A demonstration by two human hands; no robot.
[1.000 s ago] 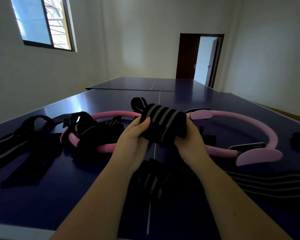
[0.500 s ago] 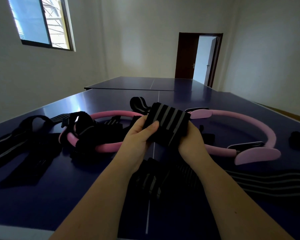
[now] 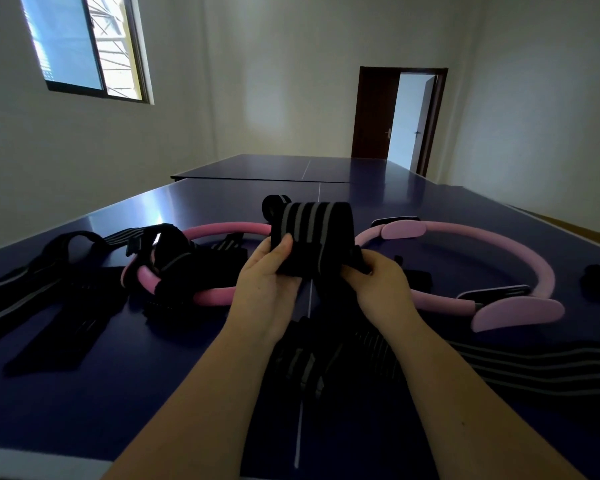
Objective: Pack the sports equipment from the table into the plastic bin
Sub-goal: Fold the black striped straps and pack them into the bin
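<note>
Above the middle of the bench (image 3: 187, 393), the striped black strap (image 3: 312, 233) sits between both hands, its stripes pointing away from the person. The left hand (image 3: 267, 282) pinches one side and the right hand (image 3: 378, 285) grips the other. No bin shows.

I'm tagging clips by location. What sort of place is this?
Probably a plain games or exercise room: two dark blue table-tennis tables set end to end, pink foam exercise rings lying on the near one, bare white walls.

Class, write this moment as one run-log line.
left hand grips striped wrap | right hand grips it too | wrap above table | bin unseen
</note>
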